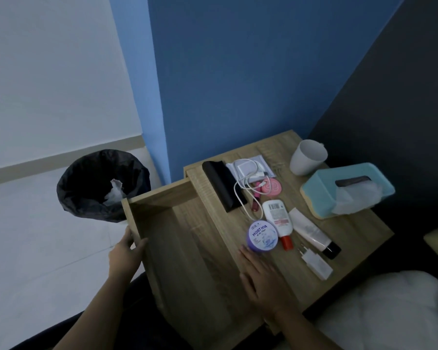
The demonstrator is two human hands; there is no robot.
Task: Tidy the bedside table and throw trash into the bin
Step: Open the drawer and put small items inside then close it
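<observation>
pillow (390, 311) cropped, bin (86, 178) partly hidden

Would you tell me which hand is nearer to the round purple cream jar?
Right. The right hand reaches just below the purple jar, fingertips nearly touching it; the left hand grips the open drawer's far edge.

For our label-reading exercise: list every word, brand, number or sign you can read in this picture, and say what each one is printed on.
"MOIST HYA": on the lid of the round purple jar.
Smaller print on that lid: too small to read.
Barcode and red-banded label on the white bottle with a red cap: blurred, unreadable.
Faint print on the cream tube: unreadable.
Nothing else bears legible text.
</observation>
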